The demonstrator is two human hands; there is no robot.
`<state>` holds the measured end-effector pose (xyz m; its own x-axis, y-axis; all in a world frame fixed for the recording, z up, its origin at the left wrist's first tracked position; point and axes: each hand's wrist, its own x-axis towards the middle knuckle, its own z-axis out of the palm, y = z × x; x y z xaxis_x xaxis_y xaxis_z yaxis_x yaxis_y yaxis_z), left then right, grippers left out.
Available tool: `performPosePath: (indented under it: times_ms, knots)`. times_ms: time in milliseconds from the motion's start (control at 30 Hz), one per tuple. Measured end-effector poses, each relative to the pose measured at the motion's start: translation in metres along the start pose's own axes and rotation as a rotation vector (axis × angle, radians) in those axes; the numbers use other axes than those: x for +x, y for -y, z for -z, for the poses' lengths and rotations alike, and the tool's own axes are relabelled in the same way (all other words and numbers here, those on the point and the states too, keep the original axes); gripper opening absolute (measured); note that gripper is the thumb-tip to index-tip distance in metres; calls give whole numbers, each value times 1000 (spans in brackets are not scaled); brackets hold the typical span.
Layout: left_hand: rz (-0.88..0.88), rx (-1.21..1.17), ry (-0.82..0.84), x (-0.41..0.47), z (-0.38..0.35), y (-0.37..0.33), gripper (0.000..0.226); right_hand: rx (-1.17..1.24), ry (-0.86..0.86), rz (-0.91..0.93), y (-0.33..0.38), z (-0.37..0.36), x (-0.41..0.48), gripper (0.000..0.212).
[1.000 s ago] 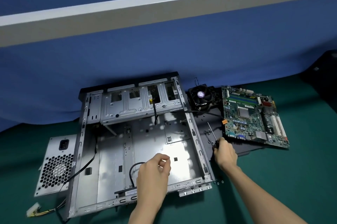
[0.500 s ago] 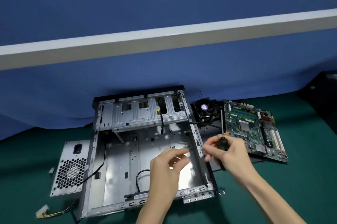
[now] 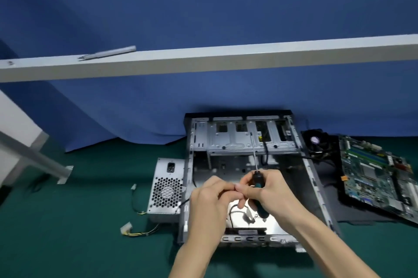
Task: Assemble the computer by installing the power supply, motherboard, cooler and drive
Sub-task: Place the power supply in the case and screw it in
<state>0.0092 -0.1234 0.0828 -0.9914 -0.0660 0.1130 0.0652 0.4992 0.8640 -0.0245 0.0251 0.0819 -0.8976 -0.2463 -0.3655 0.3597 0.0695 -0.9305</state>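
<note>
An open metal computer case (image 3: 314, 178) lies flat on the green mat. My right hand (image 3: 269, 191) grips a screwdriver (image 3: 256, 171) with a black and teal handle, its shaft pointing up over the case. My left hand (image 3: 210, 198) meets the right hand's fingertips, its fingers pinched together; what they pinch is too small to make out. The grey power supply (image 3: 166, 187) sits outside the case on the left. The green motherboard (image 3: 375, 176) and the black cooler fan (image 3: 315, 141) lie to the right of the case.
Loose power cables with white plugs (image 3: 126, 229) trail from the power supply on the mat. A dark panel (image 3: 328, 171) lies under the motherboard. A blue curtain hangs behind, crossed by a grey rail (image 3: 203, 60) with a pen (image 3: 108, 52) on it.
My right hand picked the screwdriver up from beside the motherboard and carried it left over the case. Both hands have come together. The view has swung left and up.
</note>
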Motion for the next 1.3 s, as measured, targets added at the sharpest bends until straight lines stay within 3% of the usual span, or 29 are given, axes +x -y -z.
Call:
performPosePath:
  times_ms: [133,233,367,467,833,1100,1300]
  knots:
    - [-26,156,82,5,42,36,8,60,24,-77,-6,-50,16,19]
    - [6,259,44,13,74,63,10,56,-19,-113,-14,-81,28,23]
    - [131,461,-23,30,118,104,13,4,-132,-161,-30,-105,43,21]
    - [203,546,26,44,134,125,15,-27,-179,-188,-40,-117,52,19]
    - [144,553,241,78,131,148,5,-42,-236,-240,-41,-132,79,18]
    - [30,735,341,88,127,154,26,-41,-237,-254,-43,-132,84,17]
    - [-13,698,363,91,126,159,22,-18,-234,-247,-42,-132,84,17]
